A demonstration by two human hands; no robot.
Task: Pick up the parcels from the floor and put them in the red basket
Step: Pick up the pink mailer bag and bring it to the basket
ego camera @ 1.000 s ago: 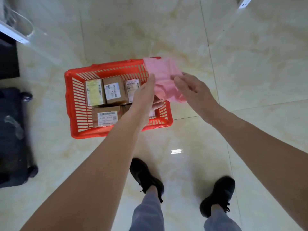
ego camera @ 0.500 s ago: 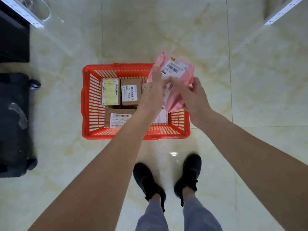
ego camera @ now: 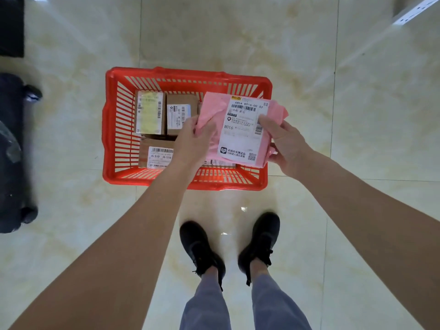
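We hold the pink bag (ego camera: 214,108) over the right half of the red basket (ego camera: 188,75), label side up. Our left hand (ego camera: 194,141) pinches its crumpled left edge; our right hand (ego camera: 284,144) curls round the right edge, thumb on the white label (ego camera: 242,129). It looks like a thin plastic mailer, soft, light and probably slick, so we judge that gripping both side edges keeps it from folding or sliding. The basket is stiff slatted plastic. Inside lie three cardboard boxes (ego camera: 182,115), square-edged and rigid, filling its left and middle. The floor (ego camera: 238,32) is glossy pale stone tile.
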